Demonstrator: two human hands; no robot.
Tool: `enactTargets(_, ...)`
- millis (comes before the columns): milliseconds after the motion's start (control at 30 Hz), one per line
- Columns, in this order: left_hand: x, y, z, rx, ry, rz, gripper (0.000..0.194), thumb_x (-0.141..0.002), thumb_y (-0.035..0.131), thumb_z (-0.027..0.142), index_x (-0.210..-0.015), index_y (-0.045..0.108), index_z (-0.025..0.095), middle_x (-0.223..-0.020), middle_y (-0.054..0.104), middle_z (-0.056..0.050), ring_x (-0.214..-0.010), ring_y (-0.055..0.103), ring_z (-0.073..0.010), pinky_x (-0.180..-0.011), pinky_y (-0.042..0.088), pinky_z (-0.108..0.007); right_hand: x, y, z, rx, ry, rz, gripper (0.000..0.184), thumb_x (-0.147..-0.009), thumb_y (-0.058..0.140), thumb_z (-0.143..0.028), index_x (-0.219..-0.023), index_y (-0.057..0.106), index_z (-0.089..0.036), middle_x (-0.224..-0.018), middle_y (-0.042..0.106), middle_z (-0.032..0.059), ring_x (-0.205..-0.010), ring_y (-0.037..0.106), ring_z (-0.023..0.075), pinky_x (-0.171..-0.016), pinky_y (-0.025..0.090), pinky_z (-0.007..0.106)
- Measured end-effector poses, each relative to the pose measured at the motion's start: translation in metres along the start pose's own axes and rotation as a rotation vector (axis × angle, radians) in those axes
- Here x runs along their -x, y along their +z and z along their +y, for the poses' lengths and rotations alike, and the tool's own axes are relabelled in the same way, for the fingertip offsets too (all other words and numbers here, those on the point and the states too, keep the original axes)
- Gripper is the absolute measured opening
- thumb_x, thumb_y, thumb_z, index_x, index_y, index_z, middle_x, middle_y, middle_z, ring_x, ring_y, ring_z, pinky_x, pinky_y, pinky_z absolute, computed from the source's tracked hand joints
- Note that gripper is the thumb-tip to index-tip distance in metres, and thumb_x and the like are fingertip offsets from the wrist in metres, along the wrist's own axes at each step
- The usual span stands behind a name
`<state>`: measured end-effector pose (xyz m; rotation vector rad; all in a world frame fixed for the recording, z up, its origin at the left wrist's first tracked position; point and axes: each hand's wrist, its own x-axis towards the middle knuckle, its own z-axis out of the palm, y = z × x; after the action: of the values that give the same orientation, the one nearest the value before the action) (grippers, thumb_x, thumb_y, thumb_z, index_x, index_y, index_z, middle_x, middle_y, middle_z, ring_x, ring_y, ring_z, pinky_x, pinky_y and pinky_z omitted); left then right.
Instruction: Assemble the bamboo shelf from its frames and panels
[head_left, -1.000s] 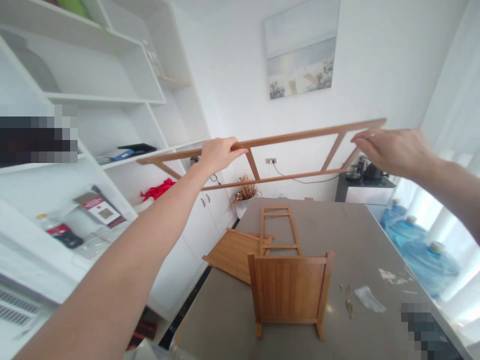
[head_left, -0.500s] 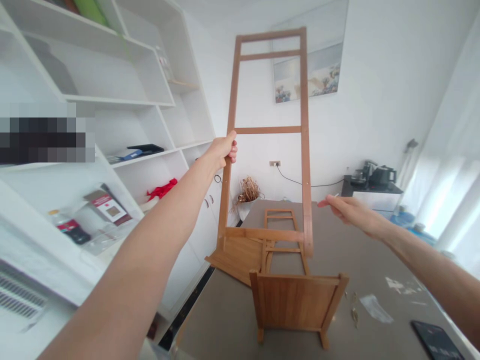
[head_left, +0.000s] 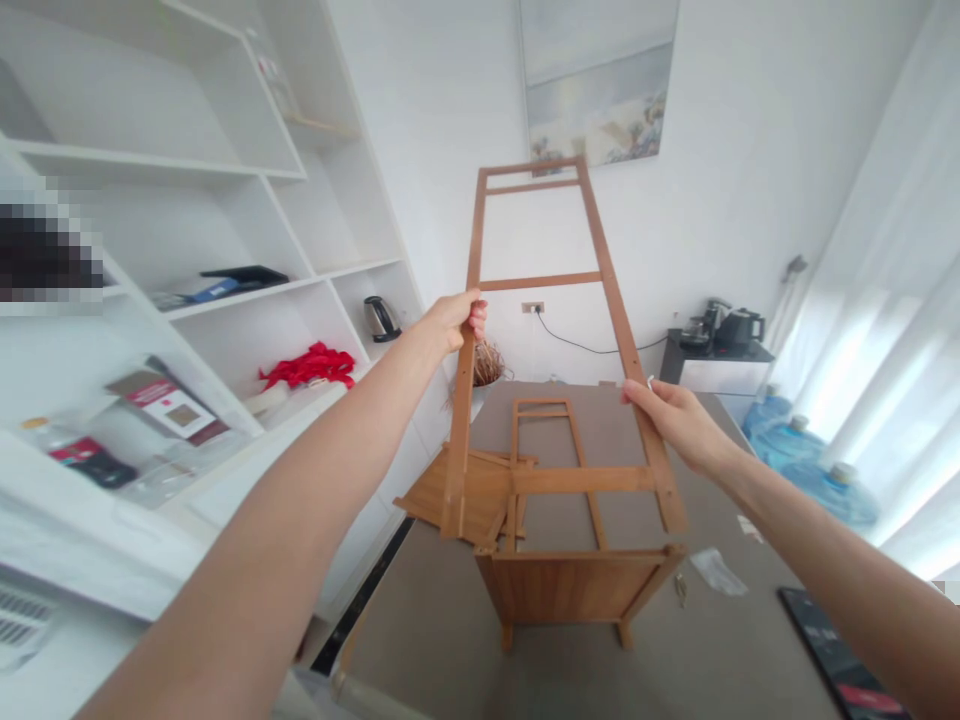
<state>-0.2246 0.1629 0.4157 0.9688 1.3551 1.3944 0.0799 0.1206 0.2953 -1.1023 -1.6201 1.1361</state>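
A tall wooden ladder-like frame (head_left: 540,282) is held up and tilted over the table. My left hand (head_left: 459,318) is closed round its left rail, just below the middle crossbar. On the right rail, lower down, my right hand (head_left: 679,412) is closed, with a small white bit showing by its fingers. Beneath the frame's lower ends a slatted wooden panel (head_left: 577,588) stands on short legs; whether they touch it I cannot tell. Behind it lie a second wooden frame (head_left: 577,435) and a flat wooden panel (head_left: 435,490), partly hidden.
On the grey table (head_left: 420,620) lie a clear plastic bag (head_left: 718,572), small metal hardware (head_left: 680,590) and a phone (head_left: 832,650). White shelves (head_left: 360,268) line the left side. Water bottles (head_left: 806,440) stand at the right, near a cabinet with a black kettle (head_left: 741,328).
My right hand has moved in and taken hold of the right rail. The frame's top has dropped and its lower end has swung nearer, above the standing panel. The view has shifted.
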Motion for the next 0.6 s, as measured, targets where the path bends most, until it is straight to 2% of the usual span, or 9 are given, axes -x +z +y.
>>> enactTargets(100,-0.001,0.008,-0.024,-0.026,0.034,0.012,0.017,-0.084,0.049,0.022,-0.068,0.047,0.017,-0.044,0.038,0.006,-0.032,0.035,-0.0056,-0.033,0.031,-0.017,0.009,-0.01,0.007,-0.058,0.098,-0.037,0.042,-0.074,0.056,-0.061,-0.074,0.059,-0.019,-0.062,0.055,0.0006,-0.057,0.047,0.0145,-0.05,0.034,0.026)
enactTargets(267,-0.009,0.015,-0.078,-0.087,0.041,0.077,0.015,-0.079,0.054,0.022,-0.068,0.046,0.017,-0.044,0.043,0.005,-0.032,0.037,-0.0059,-0.033,0.029,-0.017,0.019,-0.022,0.025,-0.053,0.239,-0.086,0.042,-0.071,0.06,-0.059,-0.067,0.055,-0.018,-0.056,0.051,-0.0016,-0.053,0.043,0.0116,-0.049,0.032,0.024)
enactTargets(433,-0.015,0.007,-0.125,-0.153,0.017,0.107,0.013,-0.078,0.057,0.025,-0.071,0.051,0.016,-0.045,0.048,0.004,-0.034,0.041,-0.0068,-0.035,0.033,-0.019,0.021,-0.015,0.049,-0.095,0.304,-0.134,0.041,-0.071,0.061,-0.058,-0.066,0.054,-0.018,-0.058,0.055,-0.0017,-0.055,0.046,0.012,-0.052,0.035,0.024)
enactTargets(600,-0.015,-0.005,-0.152,-0.198,0.016,0.128,0.013,-0.079,0.055,0.028,-0.076,0.052,0.015,-0.044,0.048,0.004,-0.033,0.042,-0.0072,-0.036,0.034,-0.019,0.019,-0.003,0.072,-0.076,0.248,-0.147,0.039,-0.073,0.059,-0.057,-0.067,0.054,-0.019,-0.056,0.054,-0.0027,-0.054,0.046,0.0125,-0.051,0.033,0.025)
